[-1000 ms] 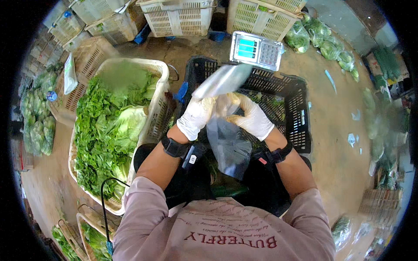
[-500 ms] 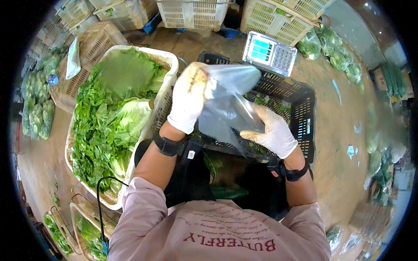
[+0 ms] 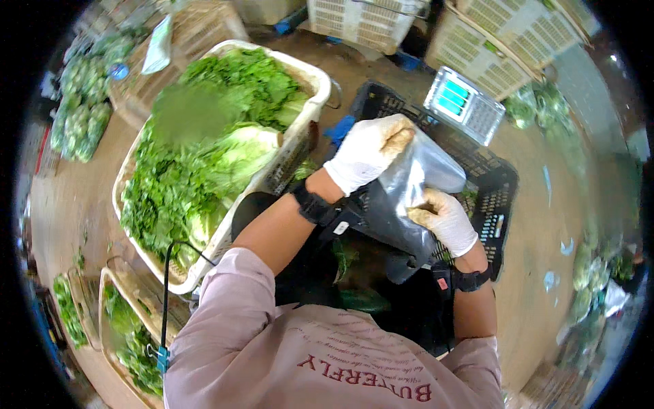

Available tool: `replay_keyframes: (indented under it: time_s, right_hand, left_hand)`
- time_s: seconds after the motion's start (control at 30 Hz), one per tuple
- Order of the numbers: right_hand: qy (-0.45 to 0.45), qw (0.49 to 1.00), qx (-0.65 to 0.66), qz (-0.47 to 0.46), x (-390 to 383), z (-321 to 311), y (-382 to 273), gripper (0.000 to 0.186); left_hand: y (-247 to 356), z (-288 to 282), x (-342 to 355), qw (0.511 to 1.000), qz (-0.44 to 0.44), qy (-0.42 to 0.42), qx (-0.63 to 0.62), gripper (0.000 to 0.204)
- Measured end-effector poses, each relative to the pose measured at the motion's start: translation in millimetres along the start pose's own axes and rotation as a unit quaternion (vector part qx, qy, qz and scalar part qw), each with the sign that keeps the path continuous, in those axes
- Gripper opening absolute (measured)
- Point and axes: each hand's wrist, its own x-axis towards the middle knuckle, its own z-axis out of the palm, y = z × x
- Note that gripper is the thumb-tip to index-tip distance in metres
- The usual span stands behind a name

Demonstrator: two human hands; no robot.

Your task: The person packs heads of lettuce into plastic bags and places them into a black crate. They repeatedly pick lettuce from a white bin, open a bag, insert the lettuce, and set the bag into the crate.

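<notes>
A clear plastic bag [image 3: 436, 160] is stretched between my two white-gloved hands, above a black slotted crate [image 3: 505, 187]. My left hand [image 3: 375, 150] is closed on its upper left part, fingers bent inward. Lower and to the right, my right hand [image 3: 446, 221] pinches the bag's side between thumb and fingers. The bag's lower end hangs toward my lap, and nothing shows inside it. Left of my hands, a white crate [image 3: 325, 88] is heaped with leafy green lettuce [image 3: 177, 170]; one pale-stemmed head [image 3: 248, 146] lies on top.
A digital scale [image 3: 463, 102] with a lit display stands beyond the black crate. Pale slotted crates [image 3: 364, 24] line the far side. Bagged greens lie at far left [image 3: 82, 129] and far right [image 3: 538, 105]. Another crate of greens [image 3: 105, 307] stands at lower left.
The view has turned, shifting the crates and scale rightward. My right thumb and fingers have come together on the bag, and the bag's lower end hangs nearer my lap.
</notes>
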Motion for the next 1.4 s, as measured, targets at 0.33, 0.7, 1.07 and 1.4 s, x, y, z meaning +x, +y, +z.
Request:
replay_keyframes:
  time_s: [0.33, 0.7, 1.07, 1.4]
  right_hand:
    - [0.265, 0.895, 0.347, -0.088, 19, -16, 58, 0.02]
    - [0.417, 0.769, -0.477, 0.08, 14, -157, 88, 0.027]
    - [0.329, 0.817, -0.421, -0.218, -11, -112, 31, 0.097]
    - [0.303, 0.946, -0.076, 0.085, -14, -116, 51, 0.02]
  left_hand:
    - [10, 58, -36, 0.983, -0.08, -0.166, -0.003, 0.042]
    - [-10, 7, -4, 0.674, -0.269, 0.015, -0.687, 0.02]
    - [-35, -11, -3, 0.993, -0.058, -0.088, 0.042, 0.04]
    - [-10, -126, -29, 0.932, 0.036, -0.068, 0.354, 0.084]
